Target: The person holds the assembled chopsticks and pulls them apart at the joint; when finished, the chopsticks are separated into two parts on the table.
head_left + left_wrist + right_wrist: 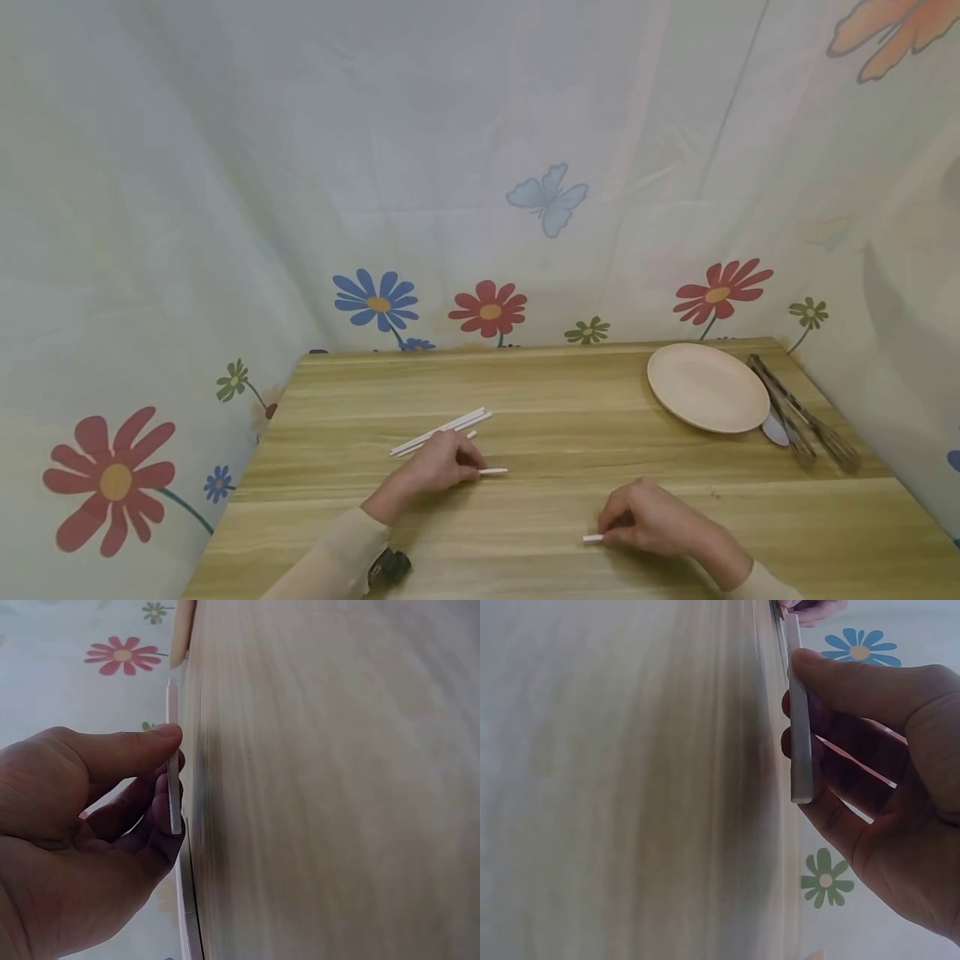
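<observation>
Between the thumb and fingers of my left hand (438, 462) is a slim white stick (173, 791), held close over the wooden table (555, 417); its tapered end points away in the left wrist view. Nearer the front and to the right, my right hand (651, 517) pinches another white stick (801, 746), which has flat sides and a squared end. Part of that stick shows past the fingertips in the head view. Several long white sticks (457, 422) lie slanted on the table just behind my left hand, which partly hides them.
A round pale plate (708, 387) stands at the table's back right. Beside it lie a spoon (776, 430) and long dark utensils (813, 414), near the right edge. A flower-printed curtain (450, 167) hangs behind and at both sides. A small black device (390, 567) sits at my left wrist.
</observation>
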The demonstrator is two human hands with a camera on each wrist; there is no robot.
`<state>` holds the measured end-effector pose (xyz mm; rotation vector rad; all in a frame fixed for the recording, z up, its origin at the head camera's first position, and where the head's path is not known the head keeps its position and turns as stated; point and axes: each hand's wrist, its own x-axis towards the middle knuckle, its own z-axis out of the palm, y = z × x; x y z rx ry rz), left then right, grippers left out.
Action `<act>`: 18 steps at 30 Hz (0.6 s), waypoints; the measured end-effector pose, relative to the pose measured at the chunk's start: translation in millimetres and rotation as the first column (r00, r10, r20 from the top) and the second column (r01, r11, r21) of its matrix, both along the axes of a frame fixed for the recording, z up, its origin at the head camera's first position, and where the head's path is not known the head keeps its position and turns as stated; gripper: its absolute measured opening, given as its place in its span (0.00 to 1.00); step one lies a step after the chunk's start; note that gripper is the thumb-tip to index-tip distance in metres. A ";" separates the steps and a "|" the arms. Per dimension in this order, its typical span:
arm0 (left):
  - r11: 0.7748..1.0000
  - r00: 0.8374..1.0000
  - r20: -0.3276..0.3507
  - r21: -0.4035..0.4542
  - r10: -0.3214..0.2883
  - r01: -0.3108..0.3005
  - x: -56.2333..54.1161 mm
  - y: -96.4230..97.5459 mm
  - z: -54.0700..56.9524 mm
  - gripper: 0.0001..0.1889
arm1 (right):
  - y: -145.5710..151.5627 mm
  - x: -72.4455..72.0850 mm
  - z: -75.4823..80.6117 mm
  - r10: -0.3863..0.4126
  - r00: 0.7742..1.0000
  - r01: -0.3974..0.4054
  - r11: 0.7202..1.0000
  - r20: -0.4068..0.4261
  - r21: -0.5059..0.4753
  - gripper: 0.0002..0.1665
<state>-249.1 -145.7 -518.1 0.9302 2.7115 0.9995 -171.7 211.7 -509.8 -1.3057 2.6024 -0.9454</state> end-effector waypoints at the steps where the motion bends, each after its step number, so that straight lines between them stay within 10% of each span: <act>1: 1.000 1.000 -0.002 0.000 -0.006 0.006 -0.1 -0.1 -0.1 0.05 | -0.2 0.0 0.1 -0.001 1.000 0.001 1.000 0.001 0.002 0.05; 18: 0.998 0.997 -0.059 -0.040 -0.053 0.051 -3.4 -0.7 -4.1 0.04 | 0.5 -0.1 -1.5 -0.015 0.999 0.017 0.999 -0.032 0.044 0.06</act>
